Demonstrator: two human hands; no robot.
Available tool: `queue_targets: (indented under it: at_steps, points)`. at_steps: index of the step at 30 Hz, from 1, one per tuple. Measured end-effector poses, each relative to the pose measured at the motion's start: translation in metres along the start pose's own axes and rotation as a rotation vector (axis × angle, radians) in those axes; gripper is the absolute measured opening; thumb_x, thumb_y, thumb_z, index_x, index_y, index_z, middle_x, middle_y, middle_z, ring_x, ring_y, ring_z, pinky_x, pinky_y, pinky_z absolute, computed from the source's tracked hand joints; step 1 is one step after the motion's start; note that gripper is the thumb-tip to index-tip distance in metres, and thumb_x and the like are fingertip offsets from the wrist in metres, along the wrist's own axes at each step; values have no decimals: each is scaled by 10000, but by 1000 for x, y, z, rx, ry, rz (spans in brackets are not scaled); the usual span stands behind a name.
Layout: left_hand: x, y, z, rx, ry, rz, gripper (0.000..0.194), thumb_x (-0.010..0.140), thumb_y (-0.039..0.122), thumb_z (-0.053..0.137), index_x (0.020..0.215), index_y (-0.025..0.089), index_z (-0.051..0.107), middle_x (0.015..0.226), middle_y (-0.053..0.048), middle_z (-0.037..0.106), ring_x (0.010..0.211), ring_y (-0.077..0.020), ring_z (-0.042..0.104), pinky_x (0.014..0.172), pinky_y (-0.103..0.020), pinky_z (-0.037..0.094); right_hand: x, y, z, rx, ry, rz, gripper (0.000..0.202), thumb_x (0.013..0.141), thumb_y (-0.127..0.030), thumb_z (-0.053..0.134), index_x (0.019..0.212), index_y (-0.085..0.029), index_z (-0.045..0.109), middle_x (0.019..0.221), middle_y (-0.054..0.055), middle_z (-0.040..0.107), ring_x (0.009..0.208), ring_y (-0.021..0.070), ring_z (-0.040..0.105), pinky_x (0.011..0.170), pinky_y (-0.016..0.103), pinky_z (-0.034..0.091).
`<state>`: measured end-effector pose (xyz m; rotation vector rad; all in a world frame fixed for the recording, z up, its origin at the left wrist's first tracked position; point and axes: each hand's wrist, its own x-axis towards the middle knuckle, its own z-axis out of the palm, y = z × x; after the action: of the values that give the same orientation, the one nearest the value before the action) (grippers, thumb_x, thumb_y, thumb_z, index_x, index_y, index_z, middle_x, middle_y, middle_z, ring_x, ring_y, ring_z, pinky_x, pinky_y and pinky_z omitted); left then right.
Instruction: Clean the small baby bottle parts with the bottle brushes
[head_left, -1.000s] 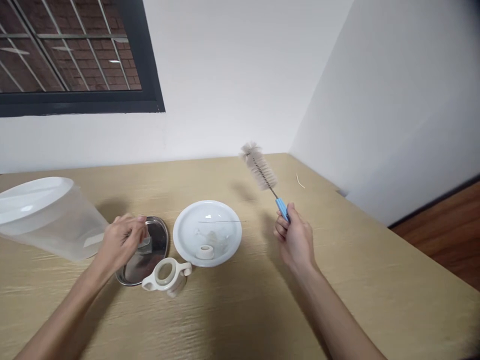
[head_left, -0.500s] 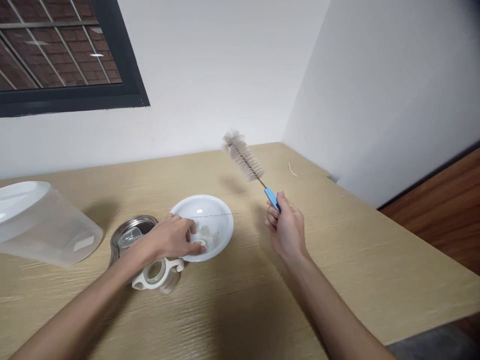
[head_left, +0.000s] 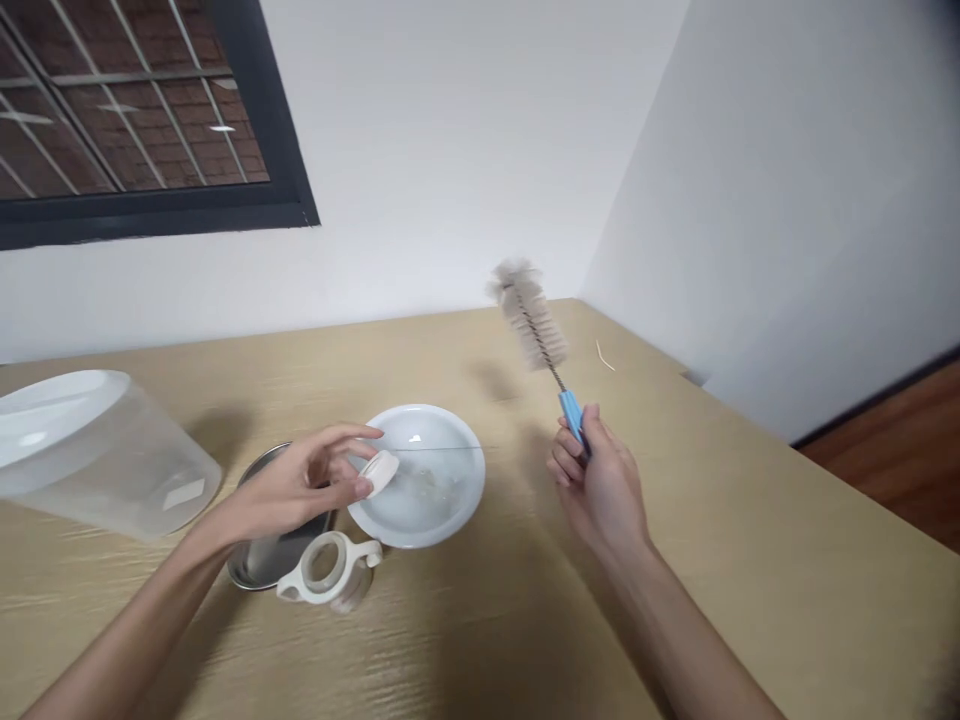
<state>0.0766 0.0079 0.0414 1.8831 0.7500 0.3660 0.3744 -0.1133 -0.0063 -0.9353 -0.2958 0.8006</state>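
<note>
My left hand (head_left: 300, 485) has thumb and fingertips clamped on a small white round piece (head_left: 380, 472), smooth and rimmed, held tilted over the near-left part of the white bowl (head_left: 450, 520). The rest of those fingers are bent and spread apart, and their undersides are lost in shadow. My right hand (head_left: 606, 490) has its fingers curled together round the blue handle of the brush (head_left: 531, 325), so the handle's lower end is hidden in my palm. Above those fingers, twisted wire runs up into pale, fuzzy bristles, blurred at the tip.

Beyond my left fingertips, inside the glossy bowl, lies something pale and translucent that I can't make out. A thin dark line crosses the bowl's far part; I can't tell what it is. Under my left hand, a shiny metal dish (head_left: 259, 570) is largely covered by my wrist and fingers. Just below those fingers is a white two-handled holder (head_left: 326, 568) with a round opening; its lower part is blurred. Left of my left hand, a frosted plastic container (head_left: 142, 460) leans, cut off by the view's edge. Past my right fingers, a thin pale strip (head_left: 604, 356) lies bent on the wood-coloured table (head_left: 712, 560).
</note>
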Motion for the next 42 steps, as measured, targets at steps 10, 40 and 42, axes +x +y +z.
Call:
queue_targets:
  at_steps: [10,40,42]
  points:
    - [-48,-65,-11,-916,232,11,483,780,309,857,1231,210,716,1117,-73,721,868,-172,734,850,-258,606,-14,0,8,-30,-155,175,536,716,-530,853,1091,-180,697,743,-70,425,489,16,304,367,126,345]
    - [-61,-66,10,-517,649,70,731,543,135,960,1192,199,629,1062,-81,750,909,-198,683,791,-305,559,-32,36,-3,-1134,-750,-841,323,979,-204,539,1287,-247,628,996,62,674,783,103,724,617,107,575]
    - [-61,-69,10,-390,688,35,707,573,174,950,1204,201,632,1100,-86,745,889,-189,664,804,-315,537,-31,36,-4,-1135,-715,-857,310,975,-195,543,1267,-240,636,1000,64,672,778,103,719,605,106,572]
